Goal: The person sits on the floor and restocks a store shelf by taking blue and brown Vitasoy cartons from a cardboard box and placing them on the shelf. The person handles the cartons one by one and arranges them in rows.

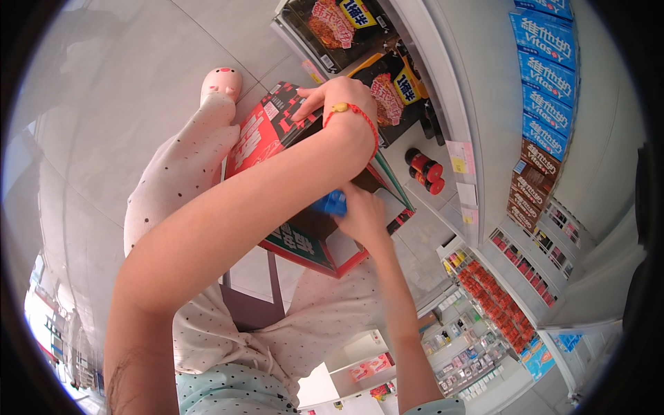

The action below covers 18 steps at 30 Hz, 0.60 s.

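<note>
An open red, green and black cardboard box [254,137] stands tilted in front of my legs, its flaps folded out and its inside dark. My left hand [342,104], with a red cord bracelet [363,114] at its wrist, bends over the box's far edge. Its fingers press on a black and red flap [282,104]; the thumb is hidden. Below my left forearm, my right hand [363,210] reaches into the box opening. It grips a blue item [332,203], blurred and partly covered by the forearm, so its kind is unclear.
Trays of black noodle packs [353,31] and red-lidded jars [428,171] stand beyond the box, by a white shelf edge [461,181]. Blue drink cartons [547,78] line a shelf on the right. Red packets [493,306] hang lower down. My pink slipper [223,83] rests on the tiled floor [155,67].
</note>
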Tool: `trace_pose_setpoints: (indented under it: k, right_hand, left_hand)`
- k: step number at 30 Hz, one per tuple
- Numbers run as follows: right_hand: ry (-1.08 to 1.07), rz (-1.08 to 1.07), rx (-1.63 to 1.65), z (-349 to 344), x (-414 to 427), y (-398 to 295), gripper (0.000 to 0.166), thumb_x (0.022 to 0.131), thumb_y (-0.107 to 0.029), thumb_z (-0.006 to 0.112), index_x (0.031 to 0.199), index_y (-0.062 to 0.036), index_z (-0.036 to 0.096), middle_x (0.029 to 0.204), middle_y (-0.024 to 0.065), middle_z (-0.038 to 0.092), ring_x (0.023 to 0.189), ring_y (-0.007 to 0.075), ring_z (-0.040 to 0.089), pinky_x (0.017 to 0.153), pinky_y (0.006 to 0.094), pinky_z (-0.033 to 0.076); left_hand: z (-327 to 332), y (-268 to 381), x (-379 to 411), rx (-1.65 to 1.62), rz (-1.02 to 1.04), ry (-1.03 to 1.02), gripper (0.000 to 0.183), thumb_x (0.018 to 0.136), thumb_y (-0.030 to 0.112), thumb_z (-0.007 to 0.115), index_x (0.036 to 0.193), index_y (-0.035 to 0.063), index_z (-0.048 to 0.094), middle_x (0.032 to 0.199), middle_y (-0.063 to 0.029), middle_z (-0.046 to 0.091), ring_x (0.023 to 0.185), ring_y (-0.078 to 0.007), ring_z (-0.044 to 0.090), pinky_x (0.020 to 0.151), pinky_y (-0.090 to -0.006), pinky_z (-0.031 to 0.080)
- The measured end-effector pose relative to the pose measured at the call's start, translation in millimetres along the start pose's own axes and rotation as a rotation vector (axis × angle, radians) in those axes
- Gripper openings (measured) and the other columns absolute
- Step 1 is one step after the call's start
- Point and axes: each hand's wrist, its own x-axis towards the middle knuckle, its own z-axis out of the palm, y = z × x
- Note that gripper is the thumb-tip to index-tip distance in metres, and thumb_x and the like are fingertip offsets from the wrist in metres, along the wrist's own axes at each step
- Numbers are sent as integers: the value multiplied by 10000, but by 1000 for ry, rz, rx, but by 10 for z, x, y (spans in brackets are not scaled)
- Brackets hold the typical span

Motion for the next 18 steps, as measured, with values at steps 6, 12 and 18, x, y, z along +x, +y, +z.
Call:
trace_pose_setpoints:
  k: [6, 12, 18]
  right_hand:
    - [19, 272, -229, 1165, 845, 713, 423, 699, -57, 637, 1115, -86, 564, 1035, 126, 613, 919, 289, 593, 793, 360, 470]
    - [149, 222, -182, 1608, 1063, 882, 420, 708, -57, 632, 1121, -81, 560, 1048, 127, 608, 933, 284, 589, 802, 358, 465]
    - [213, 188, -134, 1800, 989, 917, 417, 716, -57, 627, 1127, -77, 556, 1061, 127, 604, 947, 279, 584, 812, 356, 461]
  left_hand:
    - [-31, -9, -57, 72, -68, -20, 263, 655, 92, 653, 915, 64, 678, 872, -82, 664, 701, -287, 653, 369, -417, 508]
    - [-68, -57, -111, 20, -83, -55, 231, 666, 84, 645, 895, 75, 673, 851, -59, 661, 703, -264, 649, 363, -399, 496]
    - [71, -25, -71, 97, -60, 6, 194, 668, 105, 655, 861, 102, 677, 847, -54, 652, 788, -220, 644, 488, -339, 535]
